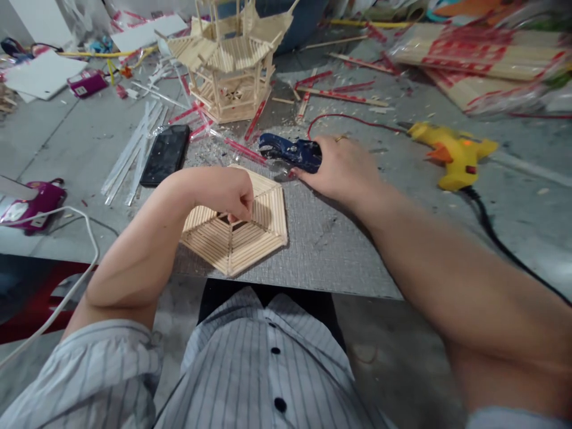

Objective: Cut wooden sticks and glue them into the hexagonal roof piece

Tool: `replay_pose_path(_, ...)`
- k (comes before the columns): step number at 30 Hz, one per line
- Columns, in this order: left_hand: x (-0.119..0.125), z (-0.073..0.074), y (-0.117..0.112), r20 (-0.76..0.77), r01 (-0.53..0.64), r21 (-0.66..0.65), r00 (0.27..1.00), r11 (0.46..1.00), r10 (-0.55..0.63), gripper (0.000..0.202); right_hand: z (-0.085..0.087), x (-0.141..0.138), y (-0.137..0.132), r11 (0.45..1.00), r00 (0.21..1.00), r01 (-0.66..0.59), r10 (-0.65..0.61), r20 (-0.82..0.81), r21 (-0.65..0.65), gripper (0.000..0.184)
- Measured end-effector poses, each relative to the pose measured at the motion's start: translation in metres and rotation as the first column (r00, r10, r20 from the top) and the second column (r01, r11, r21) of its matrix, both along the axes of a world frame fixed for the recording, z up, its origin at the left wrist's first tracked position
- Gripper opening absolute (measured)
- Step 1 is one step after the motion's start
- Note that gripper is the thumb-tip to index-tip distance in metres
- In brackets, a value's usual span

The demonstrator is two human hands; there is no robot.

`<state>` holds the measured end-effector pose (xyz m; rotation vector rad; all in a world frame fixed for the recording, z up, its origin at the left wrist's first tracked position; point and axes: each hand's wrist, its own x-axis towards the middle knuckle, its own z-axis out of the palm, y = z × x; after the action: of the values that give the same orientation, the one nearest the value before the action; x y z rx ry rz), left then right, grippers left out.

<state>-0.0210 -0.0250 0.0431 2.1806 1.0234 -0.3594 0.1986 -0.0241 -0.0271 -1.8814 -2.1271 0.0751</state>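
Two hands work at the bench (pixel 339 262). Hexagonal stick panel (pixel 257 241): flat at the bench's front edge, left hand (pixel 235 193) directly above its centre, wrist bent, fingers curled together; whether they pinch anything is hidden. Blue hand tool (pixel 292 154): beyond the panel's far right corner, long axis roughly parallel to the front edge, head leftward; right hand (pixel 346 167), forearm extended, closes thumb and fingers around its right end.

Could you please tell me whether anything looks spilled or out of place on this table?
Yes: pale crumbs and red-marked strips lie in no order near the wooden model, looking untidy. The hexagonal stick panel beneath the left hand shows no obvious damage, though the hand hides part of it.
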Motion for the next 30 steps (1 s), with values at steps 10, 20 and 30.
replay_pose_path(10,0.002,-0.009,0.000,0.022,-0.064,-0.007,0.998,0.998,0.065,0.017,-0.003,0.002,0.000,0.999,0.999,0.013,-0.014,0.034,0.030,0.056)
replay_pose_path(20,0.006,-0.008,-0.001,-0.066,-0.107,-0.043,0.992,0.993,0.104,0.022,-0.005,0.004,0.000,0.999,0.999,-0.018,0.017,0.030,0.048,0.058)
replay_pose_path(30,0.005,0.000,-0.003,-0.170,0.088,-0.020,0.981,0.996,-0.090,0.022,-0.010,0.008,0.004,0.993,0.998,-0.060,0.062,-0.017,0.098,0.056)
